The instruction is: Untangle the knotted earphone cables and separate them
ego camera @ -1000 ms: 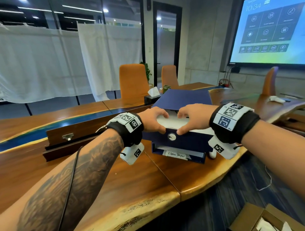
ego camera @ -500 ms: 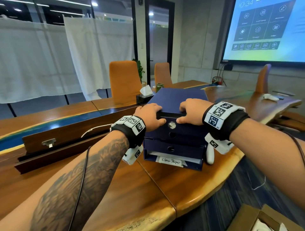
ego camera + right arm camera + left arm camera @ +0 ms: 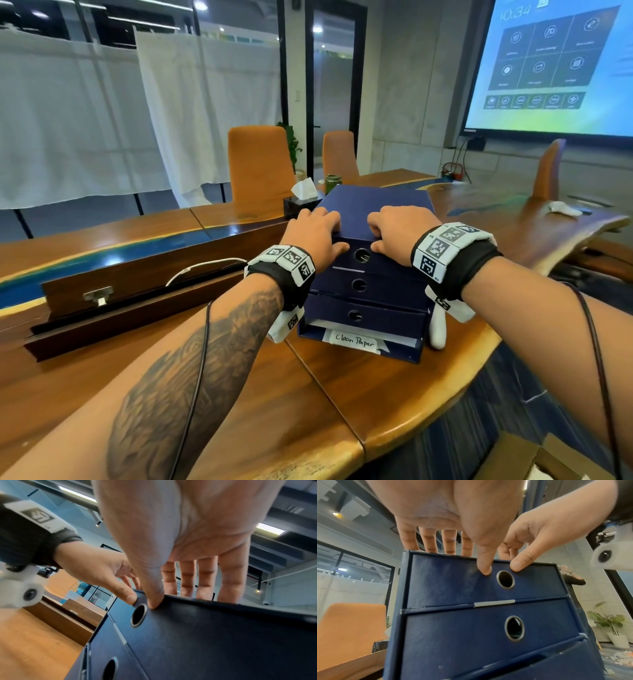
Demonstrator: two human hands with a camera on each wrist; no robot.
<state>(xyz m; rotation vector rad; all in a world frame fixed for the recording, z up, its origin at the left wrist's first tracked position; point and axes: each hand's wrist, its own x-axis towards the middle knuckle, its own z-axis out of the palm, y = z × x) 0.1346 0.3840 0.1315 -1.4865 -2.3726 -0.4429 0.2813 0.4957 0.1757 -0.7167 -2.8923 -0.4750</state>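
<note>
We've got both hands, left hand (image 3: 317,236) and right hand (image 3: 399,228), fingers straight atop the drawer box (image 3: 373,209), thumbs pressing its closed top drawer (image 3: 484,585) facing us; earphones seemingly hidden.

A long wooden bench (image 3: 394,387) with a blue inlay fills the room. Beyond the bench stand orange chairs (image 3: 260,164), white curtains (image 3: 85,116) over dark glass walls and a glass door (image 3: 332,96). Right of the door, a lit wall screen (image 3: 555,65) hangs on grey wall; ceiling strip lights glow overhead.
</note>
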